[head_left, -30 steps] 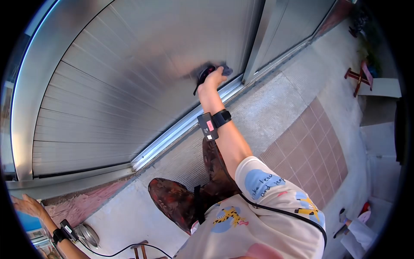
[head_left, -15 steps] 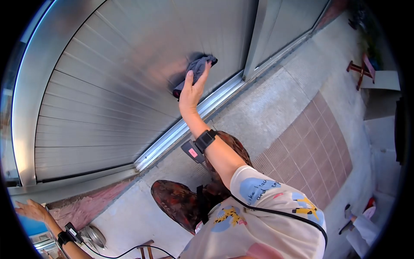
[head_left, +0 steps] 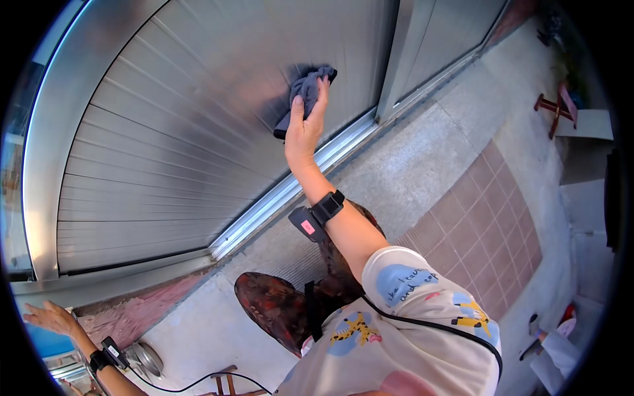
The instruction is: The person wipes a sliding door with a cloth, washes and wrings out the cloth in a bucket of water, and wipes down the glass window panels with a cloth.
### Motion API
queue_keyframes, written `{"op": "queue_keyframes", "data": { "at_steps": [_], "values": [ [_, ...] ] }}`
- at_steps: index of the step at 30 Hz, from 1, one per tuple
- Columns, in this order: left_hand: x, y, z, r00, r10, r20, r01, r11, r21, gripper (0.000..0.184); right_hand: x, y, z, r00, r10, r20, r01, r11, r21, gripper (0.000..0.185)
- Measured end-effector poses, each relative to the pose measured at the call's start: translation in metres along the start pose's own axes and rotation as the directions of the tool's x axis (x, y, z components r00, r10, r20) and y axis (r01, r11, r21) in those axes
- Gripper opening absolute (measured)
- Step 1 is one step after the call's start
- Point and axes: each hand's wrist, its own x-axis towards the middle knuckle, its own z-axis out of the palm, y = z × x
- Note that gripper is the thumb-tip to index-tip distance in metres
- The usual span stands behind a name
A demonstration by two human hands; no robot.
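My right hand (head_left: 306,132) presses a dark grey cloth (head_left: 305,92) against the ribbed metal door panel (head_left: 165,152). The cloth is bunched under my fingers, and its darker reflection shows on the panel. Off at the lower left, my left hand (head_left: 51,319) is held out with fingers spread and nothing in it. It is near a blue surface (head_left: 56,347); whether it touches anything I cannot tell.
A metal track (head_left: 264,214) runs along the door's foot. Beyond lie concrete and brown floor tiles (head_left: 482,211). A wooden stool (head_left: 556,111) stands at the upper right, a metal basin (head_left: 146,358) at the lower left. Another person's leg (head_left: 558,350) shows at the right.
My right hand has slid the cloth slightly up and to the right across the panel. My left hand has barely moved.
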Motion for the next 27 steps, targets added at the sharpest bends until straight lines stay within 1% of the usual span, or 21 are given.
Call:
{"op": "queue_keyframes", "data": {
  "at_steps": [1, 3, 4, 5, 7, 8, 9, 10, 11, 12, 14, 15, 17, 18, 20, 21, 22, 23, 25, 26, 27],
  "values": [
    [-0.001, 0.001, -0.002, 1.0, -0.008, 0.014, 0.008, 1.0, -0.006, 0.069, -0.002, 0.005, -0.002, 1.0, 0.009, 0.005, -0.009, 1.0, -0.007, 0.054],
    [-0.002, -0.001, -0.002, 0.999, 0.001, 0.033, -0.001, 1.0, 0.01, 0.067, 0.008, -0.009, 0.001, 0.999, 0.026, -0.02, -0.026, 1.0, -0.003, 0.054],
    [-0.002, -0.002, -0.003, 0.999, 0.001, 0.037, -0.002, 1.0, 0.029, 0.065, 0.015, -0.019, 0.006, 0.999, 0.024, -0.022, -0.023, 0.999, 0.034, 0.054],
    [-0.004, -0.005, -0.001, 0.999, 0.012, 0.042, -0.013, 1.0, 0.028, 0.065, 0.018, -0.026, 0.015, 0.997, -0.066, -0.031, 0.067, 0.997, 0.041, 0.054],
    [-0.008, -0.012, 0.005, 0.998, -0.051, 0.033, 0.05, 0.999, 0.006, 0.073, 0.006, -0.032, 0.028, 0.981, -0.196, -0.01, 0.194, 0.974, -0.114, 0.054],
    [-0.008, -0.013, 0.007, 0.999, -0.043, 0.034, 0.043, 0.999, -0.001, 0.073, -0.006, -0.026, 0.029, 0.971, -0.234, 0.037, 0.237, 0.959, -0.153, 0.055],
    [-0.008, -0.015, 0.006, 0.998, -0.047, 0.042, 0.047, 0.999, -0.007, 0.074, -0.02, -0.016, 0.029, 0.974, -0.225, 0.035, 0.227, 0.96, -0.161, 0.055],
    [-0.01, -0.016, 0.006, 0.997, -0.057, 0.049, 0.058, 0.998, -0.008, 0.075, -0.033, -0.005, 0.03, 0.995, -0.088, -0.052, 0.082, 0.99, -0.112, 0.056],
    [-0.011, -0.015, 0.006, 0.997, -0.057, 0.052, 0.057, 0.998, -0.006, 0.075, -0.045, 0.01, 0.03, 0.99, 0.053, -0.129, -0.059, 0.997, -0.048, 0.057],
    [-0.011, -0.016, 0.005, 0.998, -0.039, 0.055, 0.039, 0.999, 0.005, 0.076, -0.057, 0.026, 0.027, 0.973, 0.158, -0.17, -0.167, 0.985, -0.038, 0.061],
    [-0.01, -0.015, 0.003, 0.998, -0.024, 0.06, 0.023, 0.999, 0.024, 0.077, -0.081, 0.063, 0.02, 0.893, 0.383, -0.235, -0.393, 0.92, 0.007, 0.061],
    [-0.01, -0.012, 0.003, 0.998, -0.03, 0.054, 0.028, 0.999, 0.023, 0.077, -0.088, 0.068, 0.013, 0.81, 0.545, -0.215, -0.554, 0.833, 0.024, 0.062],
    [-0.011, -0.012, 0.002, 0.998, -0.035, 0.05, 0.034, 0.999, 0.023, 0.077, -0.095, 0.076, 0.004, 0.721, 0.67, -0.174, -0.679, 0.734, 0.01, 0.062],
    [-0.011, -0.013, 0.003, 0.998, -0.035, 0.044, 0.034, 0.999, 0.025, 0.078, -0.09, 0.063, 0.005, 0.722, 0.67, -0.173, -0.679, 0.734, 0.009, 0.062],
    [-0.011, -0.013, 0.007, 0.999, -0.033, 0.038, 0.033, 0.999, 0.016, 0.079, -0.079, 0.035, 0.009, 0.794, 0.599, -0.101, -0.595, 0.801, 0.074, 0.063],
    [-0.011, -0.015, 0.006, 0.998, -0.039, 0.039, 0.039, 0.999, 0.017, 0.08, -0.079, 0.026, 0.015, 0.922, 0.382, -0.061, -0.38, 0.924, 0.043, 0.064],
    [-0.011, -0.016, 0.006, 0.998, -0.045, 0.04, 0.045, 0.999, 0.017, 0.081, -0.074, 0.002, 0.019, 0.975, 0.221, 0.015, -0.221, 0.975, -0.014, 0.062],
    [-0.01, -0.016, 0.006, 0.998, -0.042, 0.041, 0.042, 0.999, 0.008, 0.081, -0.07, -0.01, 0.022, 0.993, -0.006, 0.116, 0.015, 0.997, -0.079, 0.058],
    [-0.01, -0.017, 0.006, 0.998, -0.053, 0.045, 0.052, 0.998, 0.026, 0.083, -0.061, -0.013, 0.022, 0.936, -0.247, 0.252, 0.299, 0.933, -0.198, 0.062],
    [-0.01, -0.02, 0.007, 0.998, -0.04, 0.042, 0.038, 0.998, 0.053, 0.084, -0.059, -0.006, 0.022, 0.937, -0.244, 0.251, 0.298, 0.933, -0.203, 0.062],
    [-0.01, -0.024, 0.008, 0.998, -0.038, 0.043, 0.036, 0.998, 0.05, 0.084, -0.058, 0.004, 0.022, 0.99, -0.099, 0.101, 0.115, 0.981, -0.159, 0.062]
  ]
}}
